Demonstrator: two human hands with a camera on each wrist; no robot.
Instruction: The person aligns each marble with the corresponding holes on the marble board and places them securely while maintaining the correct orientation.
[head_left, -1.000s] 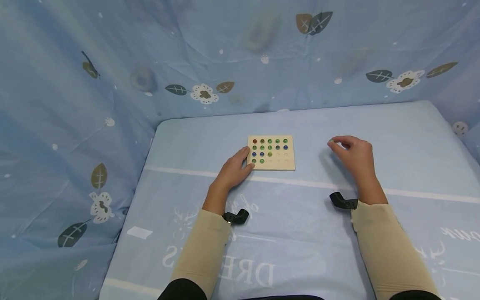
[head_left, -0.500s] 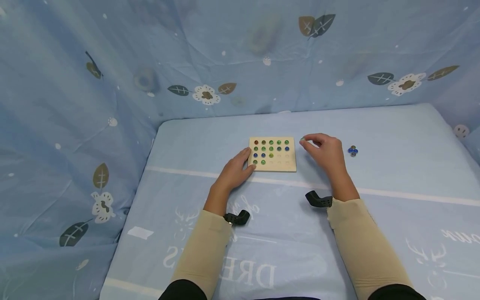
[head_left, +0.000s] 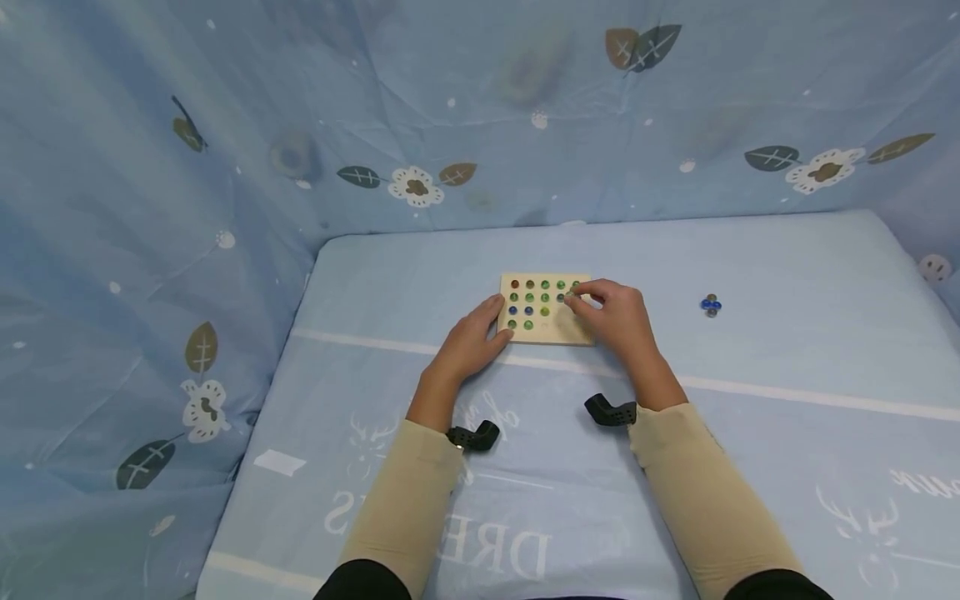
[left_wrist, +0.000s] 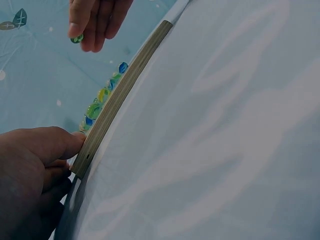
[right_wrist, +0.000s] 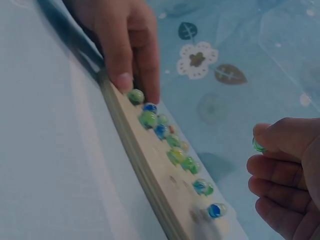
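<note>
A pale wooden board (head_left: 558, 335) with rows of round hollows lies in front of me, many of them filled with green, blue and reddish marbles. My left hand (head_left: 467, 343) holds the board at its left side, thumb at the near corner and fingers along the left edge. Over the board's right part, my right hand (head_left: 617, 321) pinches a green marble (right_wrist: 258, 144) between thumb and index finger. In the right wrist view this marble is above the board, apart from the seated marbles (right_wrist: 176, 155). Bare hollows (right_wrist: 172, 179) show in the board's near right part.
Several loose blue and brownish marbles (head_left: 711, 306) lie in a cluster on the light blue sheet (head_left: 795, 300) to the right. A patterned blue cloth (head_left: 480, 108) hangs behind and at the left. Black wrist mounts (head_left: 611, 411) stick out inward from the sleeves.
My right hand has moved left from beside the loose marbles to over the board, carrying the green marble. The loose cluster has come into view. My left hand stays on the board.
</note>
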